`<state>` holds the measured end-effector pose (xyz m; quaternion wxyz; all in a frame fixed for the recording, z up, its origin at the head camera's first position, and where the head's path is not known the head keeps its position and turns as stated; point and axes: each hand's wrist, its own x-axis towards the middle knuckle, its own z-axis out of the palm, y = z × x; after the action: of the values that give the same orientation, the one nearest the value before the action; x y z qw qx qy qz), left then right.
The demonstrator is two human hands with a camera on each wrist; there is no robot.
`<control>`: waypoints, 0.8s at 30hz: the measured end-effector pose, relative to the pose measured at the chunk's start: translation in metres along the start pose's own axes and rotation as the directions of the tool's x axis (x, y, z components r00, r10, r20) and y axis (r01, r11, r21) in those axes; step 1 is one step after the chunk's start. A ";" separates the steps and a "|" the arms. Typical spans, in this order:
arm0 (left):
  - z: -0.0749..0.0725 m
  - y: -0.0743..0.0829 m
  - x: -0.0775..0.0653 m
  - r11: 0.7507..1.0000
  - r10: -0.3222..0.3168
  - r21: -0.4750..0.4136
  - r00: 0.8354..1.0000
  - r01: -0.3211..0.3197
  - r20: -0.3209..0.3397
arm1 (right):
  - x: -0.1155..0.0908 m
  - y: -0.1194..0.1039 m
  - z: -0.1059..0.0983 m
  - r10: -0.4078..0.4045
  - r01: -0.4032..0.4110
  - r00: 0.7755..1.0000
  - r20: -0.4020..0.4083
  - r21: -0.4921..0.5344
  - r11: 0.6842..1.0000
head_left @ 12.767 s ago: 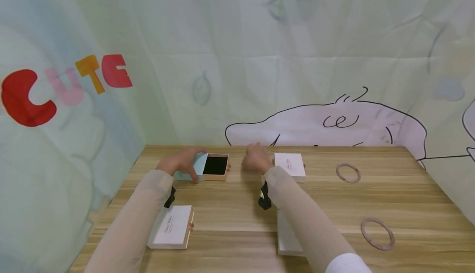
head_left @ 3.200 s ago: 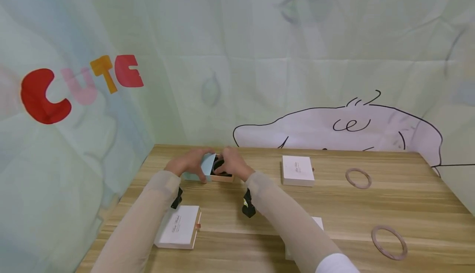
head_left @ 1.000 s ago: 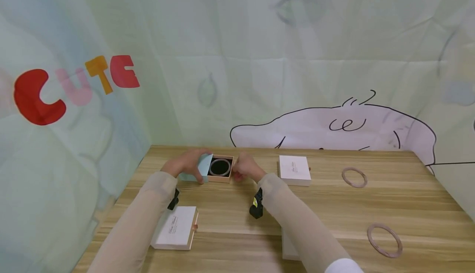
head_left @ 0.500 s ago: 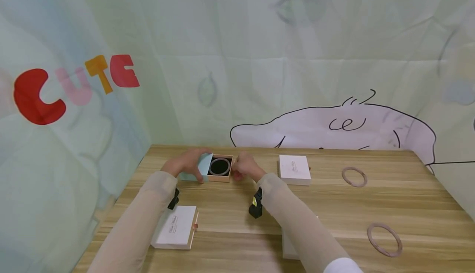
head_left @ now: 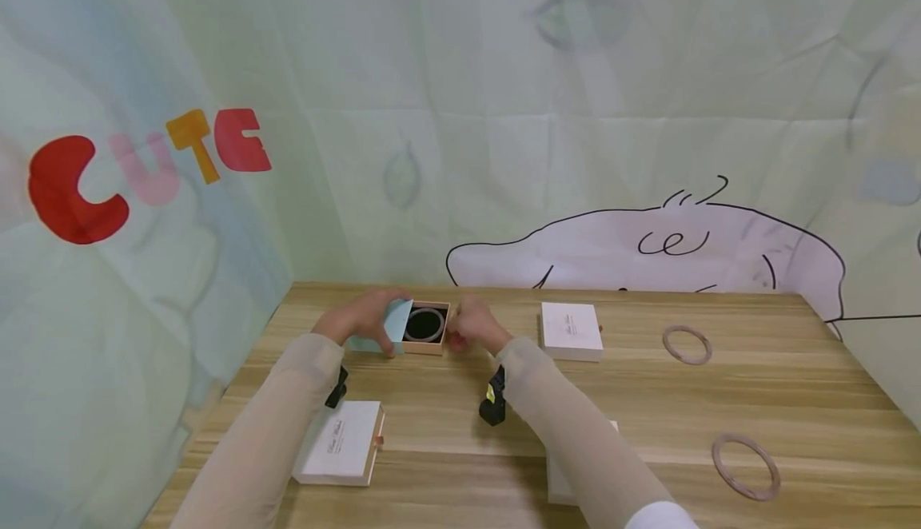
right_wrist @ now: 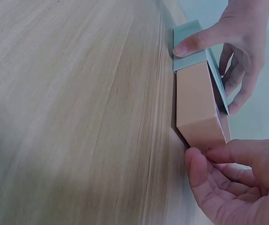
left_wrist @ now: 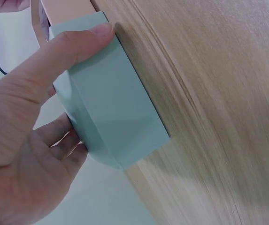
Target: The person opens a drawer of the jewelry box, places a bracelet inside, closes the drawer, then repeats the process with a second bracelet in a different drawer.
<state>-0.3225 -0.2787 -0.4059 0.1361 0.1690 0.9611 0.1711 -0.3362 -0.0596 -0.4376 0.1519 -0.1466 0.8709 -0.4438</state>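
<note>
A teal sleeve box [left_wrist: 115, 98] stands at the back left of the table in the head view, its peach drawer [right_wrist: 197, 96] pulled partly out to the right. A pinkish bangle [head_left: 424, 310] lies on the drawer's black lining. My left hand [head_left: 360, 320] grips the sleeve, thumb on the near side and fingers at the far side. At the drawer's right end my right hand [head_left: 476, 325] pinches the small pull tab with thumb and forefinger. The tab is mostly hidden by the fingertips.
White boxes with small tabs sit at the front left [head_left: 338, 443] and back right [head_left: 570, 329]. Another white box [head_left: 561, 473] is partly under my right forearm. Two bangles, one farther back [head_left: 667, 344] and one nearer [head_left: 773, 477], lie at right. A printed curtain [head_left: 460, 153] hangs behind.
Earlier the drawer held only black lining; my right hand set the bangle in it, then moved to the drawer's end. Over the last second the drawer has slid slightly left into the sleeve.
</note>
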 end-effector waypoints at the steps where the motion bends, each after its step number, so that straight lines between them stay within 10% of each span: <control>1: 0.000 0.000 0.000 1.000 0.002 0.002 1.000 -0.002 -0.002 | 0.000 0.000 0.000 -0.003 0.003 1.000 -0.001 -0.003 1.000; 24: 0.000 0.000 -0.001 1.000 -0.011 -0.015 1.000 0.011 0.000 | -0.001 -0.003 0.004 -0.013 0.014 1.000 -0.009 0.036 0.999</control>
<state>-0.3221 -0.2791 -0.4055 0.1384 0.1625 0.9607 0.1775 -0.3330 -0.0636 -0.4370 0.1476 -0.1477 0.8624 -0.4612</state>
